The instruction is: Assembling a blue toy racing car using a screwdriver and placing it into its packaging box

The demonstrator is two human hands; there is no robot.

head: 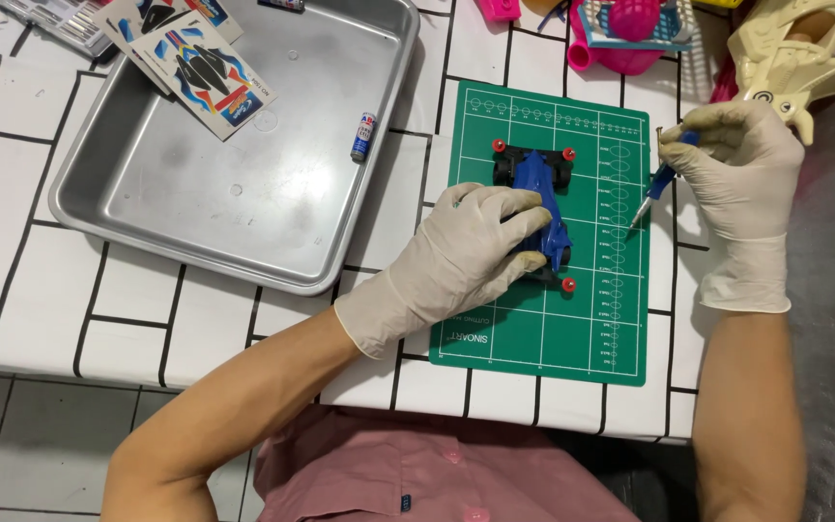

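Left hand [471,242] fingers clamped over blue toy car [538,188]; right hand [736,164] pinching blue screwdriver [657,186]

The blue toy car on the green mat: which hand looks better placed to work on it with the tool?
Probably the right hand: it holds the blue screwdriver, tip pointing toward the blue toy car. The left hand is laid over the car, pinning it to the green mat.

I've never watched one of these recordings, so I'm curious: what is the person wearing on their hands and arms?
Both the left hand and the right hand wear thin, pale cream disposable gloves that wrinkle loosely and end in rolled cuffs just past the wrists. Beyond the cuffs the forearms are bare, with no sleeves, watch or jewellery showing. A pink buttoned shirt covers the torso.
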